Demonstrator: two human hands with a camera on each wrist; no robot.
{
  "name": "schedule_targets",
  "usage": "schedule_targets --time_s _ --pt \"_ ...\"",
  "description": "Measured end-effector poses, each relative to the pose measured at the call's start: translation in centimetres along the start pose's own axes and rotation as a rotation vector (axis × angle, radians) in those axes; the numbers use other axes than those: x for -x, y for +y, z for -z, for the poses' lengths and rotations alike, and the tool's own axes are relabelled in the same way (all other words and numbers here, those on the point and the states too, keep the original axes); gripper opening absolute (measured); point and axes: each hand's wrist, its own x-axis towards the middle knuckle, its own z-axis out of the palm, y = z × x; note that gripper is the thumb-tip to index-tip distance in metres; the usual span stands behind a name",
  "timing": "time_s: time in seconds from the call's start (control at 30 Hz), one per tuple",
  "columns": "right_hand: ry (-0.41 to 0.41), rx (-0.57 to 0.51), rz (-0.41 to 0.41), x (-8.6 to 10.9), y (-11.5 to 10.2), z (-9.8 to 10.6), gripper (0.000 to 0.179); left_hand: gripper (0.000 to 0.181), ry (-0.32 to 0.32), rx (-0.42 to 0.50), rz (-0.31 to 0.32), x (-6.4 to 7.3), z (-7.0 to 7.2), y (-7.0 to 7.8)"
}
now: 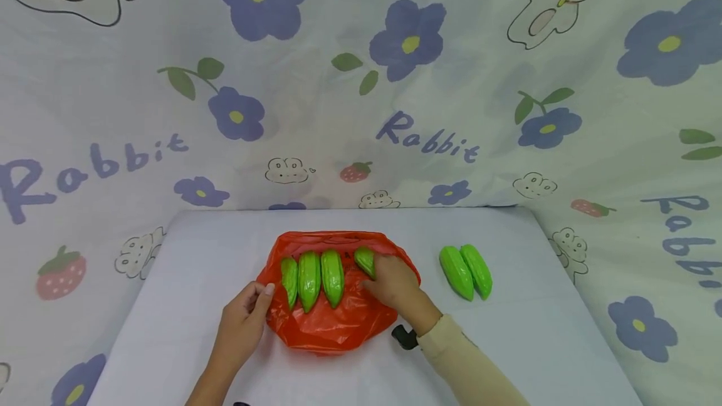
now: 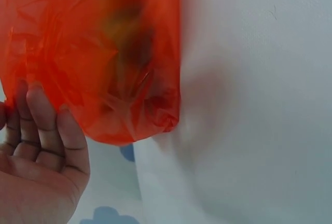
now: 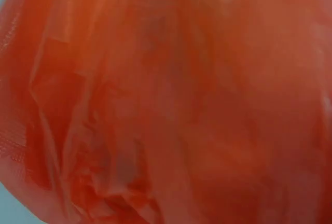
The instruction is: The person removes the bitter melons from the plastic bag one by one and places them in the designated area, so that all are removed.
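Note:
A red plastic bag lies spread on the table, its mouth wide. Three glossy green ridged fruits with pointed ends lie side by side on its left part. My left hand pinches the bag's left edge between thumb and fingers; in the left wrist view its curled fingers are against the thin red film. On the bag's right part, my right hand grips another green fruit, partly hidden by the fingers. Red film fills the right wrist view and hides that hand.
Two more green fruits lie side by side on the white table, right of the bag. A white cloth printed with flowers and rabbits rises behind and along the sides. A black piece shows at my right wrist.

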Motion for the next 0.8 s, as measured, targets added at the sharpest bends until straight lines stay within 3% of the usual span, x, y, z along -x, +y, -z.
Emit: schedule_targets --time_s 0.13,0.33,0.8 --pt "0.03 0.06 -0.012 -0.3 -0.1 -0.4 0.038 0.04 0.006 -0.002 -0.011 0.0 0.0 -0.1" --pt "0.027 0.16 -0.104 -0.7 -0.4 -0.7 0.032 0.039 0.004 0.004 -0.015 0.0 -0.1 -0.2" --pt "-0.019 0.11 -0.137 -0.8 0.1 -1.6 0.035 0.041 -0.007 -0.003 0.014 0.0 0.0 -0.1"
